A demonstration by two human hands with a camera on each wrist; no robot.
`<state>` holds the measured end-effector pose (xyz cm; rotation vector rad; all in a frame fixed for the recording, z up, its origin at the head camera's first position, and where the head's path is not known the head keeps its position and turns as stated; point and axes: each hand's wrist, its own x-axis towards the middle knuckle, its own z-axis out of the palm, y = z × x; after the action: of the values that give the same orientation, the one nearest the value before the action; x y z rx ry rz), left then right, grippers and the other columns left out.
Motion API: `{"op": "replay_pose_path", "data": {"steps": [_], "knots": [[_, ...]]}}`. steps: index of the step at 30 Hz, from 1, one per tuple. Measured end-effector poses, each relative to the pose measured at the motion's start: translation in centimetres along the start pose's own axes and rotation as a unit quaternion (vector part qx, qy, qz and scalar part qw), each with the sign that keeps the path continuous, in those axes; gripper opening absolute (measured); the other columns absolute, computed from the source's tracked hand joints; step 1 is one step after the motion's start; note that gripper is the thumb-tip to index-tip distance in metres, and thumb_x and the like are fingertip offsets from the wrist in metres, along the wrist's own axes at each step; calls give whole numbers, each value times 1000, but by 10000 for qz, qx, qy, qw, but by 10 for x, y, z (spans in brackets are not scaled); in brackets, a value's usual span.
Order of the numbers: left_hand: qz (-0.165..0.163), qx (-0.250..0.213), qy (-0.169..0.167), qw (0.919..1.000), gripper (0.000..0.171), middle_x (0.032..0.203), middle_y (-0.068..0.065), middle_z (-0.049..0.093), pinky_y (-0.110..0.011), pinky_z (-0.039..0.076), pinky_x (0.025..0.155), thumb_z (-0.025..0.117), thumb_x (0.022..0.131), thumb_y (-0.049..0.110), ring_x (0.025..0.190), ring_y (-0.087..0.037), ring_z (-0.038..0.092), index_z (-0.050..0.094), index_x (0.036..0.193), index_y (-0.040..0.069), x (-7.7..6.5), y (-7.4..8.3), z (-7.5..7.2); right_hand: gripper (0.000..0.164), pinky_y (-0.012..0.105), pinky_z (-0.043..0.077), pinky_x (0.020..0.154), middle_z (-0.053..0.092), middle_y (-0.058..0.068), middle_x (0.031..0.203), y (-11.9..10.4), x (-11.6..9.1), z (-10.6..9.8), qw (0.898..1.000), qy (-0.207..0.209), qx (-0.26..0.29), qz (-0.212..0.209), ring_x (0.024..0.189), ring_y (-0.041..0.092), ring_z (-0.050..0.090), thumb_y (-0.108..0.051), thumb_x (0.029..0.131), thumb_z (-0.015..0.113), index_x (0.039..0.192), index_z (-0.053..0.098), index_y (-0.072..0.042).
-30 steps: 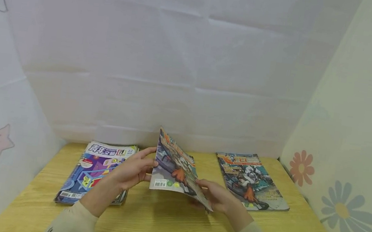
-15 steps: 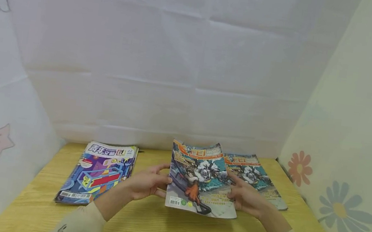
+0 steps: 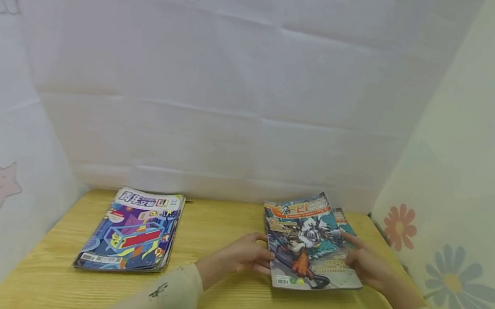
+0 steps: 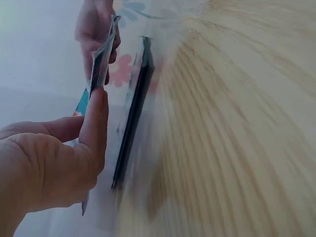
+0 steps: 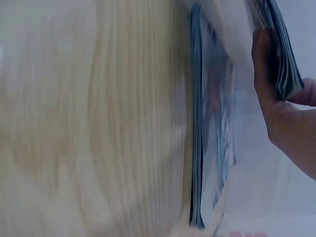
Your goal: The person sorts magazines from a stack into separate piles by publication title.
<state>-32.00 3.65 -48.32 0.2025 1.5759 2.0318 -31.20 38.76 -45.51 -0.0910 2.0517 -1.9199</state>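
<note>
A magazine (image 3: pixel 305 252) with an orange title and a comic-style cover is held by both hands. My left hand (image 3: pixel 242 254) pinches its left edge between thumb and fingers, and my right hand (image 3: pixel 370 267) grips its right edge. Beneath it, a second magazine (image 3: pixel 342 219) with matching colours lies on the table, mostly covered in the head view. Both wrist views show a gap between the two: the held magazine (image 5: pixel 284 54) is raised above the lying magazine (image 5: pixel 197 123), which looks like two thin layers at its edge.
A stack of magazines (image 3: pixel 133 233) with a purple and blue cover lies at the left of the wooden table (image 3: pixel 193 297). White cloth walls (image 3: pixel 194 132) stand behind and at both sides, printed with a star and flowers.
Both hands have carried the magazine rightward from the middle, over the one lying at the right. Its cover, steeply tilted a second ago, now faces up more. The left stack has not moved.
</note>
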Motion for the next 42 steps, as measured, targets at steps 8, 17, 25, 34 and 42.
{"op": "replay_pose_path", "data": {"steps": [8,17,25,34,42], "knots": [[-199,-127,215,9995,65,102,-26,70,-45,59,77,66,91,-13,90,-40,72,40,150,-4,43,-12,44,75,31,35,57,34,0,68,3,-1,-41,9902,639,-1228,-200,61,15,33,9,90,41,161,16,2],[-119,-71,698,9975,60,97,-22,67,-45,59,78,69,90,-13,87,-39,71,44,144,-12,63,-15,65,79,31,41,61,50,8,85,12,7,-63,9849,1045,-1379,75,71,18,45,11,84,46,159,21,5],[-42,119,1413,9899,40,91,-19,66,-41,61,69,71,88,-13,77,-33,72,57,125,-10,66,-21,76,70,36,53,70,57,28,121,21,8,-74,9841,1055,-1399,293,86,24,59,8,89,50,153,25,14],[120,562,2098,9761,31,83,-15,67,-37,61,62,74,86,-12,71,-29,73,62,115,-9,64,-18,84,58,30,50,64,49,40,137,16,13,-71,9417,1599,-2902,-593,100,39,54,9,80,60,135,49,22],[176,1016,2121,9718,34,79,-13,68,-42,61,66,74,89,-7,73,-34,72,61,120,-6,59,-15,81,42,27,49,62,61,38,121,8,18,-58,8994,1668,-3857,-1208,115,53,56,7,88,56,128,55,22]]}}
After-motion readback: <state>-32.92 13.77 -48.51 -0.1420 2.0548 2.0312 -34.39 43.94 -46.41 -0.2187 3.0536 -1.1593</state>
